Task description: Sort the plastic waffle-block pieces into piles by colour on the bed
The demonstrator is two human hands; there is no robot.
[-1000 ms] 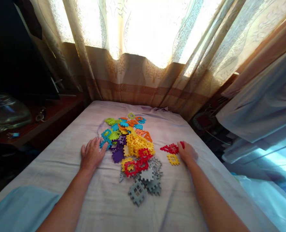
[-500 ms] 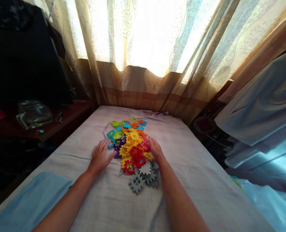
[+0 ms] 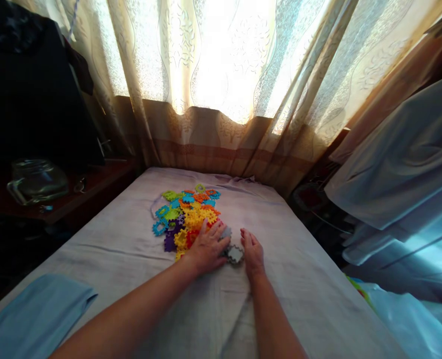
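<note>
A heap of colourful interlocking plastic tiles (image 3: 198,215) with notched edges lies on the bed, in yellow, red, orange, blue, green, purple and grey. My left hand (image 3: 206,248) rests palm down over the near right side of the heap, fingers spread, covering several red and grey tiles. Just right of it, a grey tile (image 3: 235,254) shows between my two hands. My right hand (image 3: 252,251) stands on its edge beside that tile, fingers extended and holding nothing. Purple tiles (image 3: 171,237) sit at the heap's left side.
A pale sheet (image 3: 288,279) covers the bed. Folded blue cloth (image 3: 37,314) lies at the near left. A glass jug (image 3: 37,182) stands on a dark shelf by a black screen (image 3: 37,99). Curtains (image 3: 206,134) hang behind; clothes (image 3: 400,159) hang at the right.
My left hand has moved right, from beside the purple tiles onto the red and grey ones. The grey tiles have shifted up and right. My right hand is now apart from the heap.
</note>
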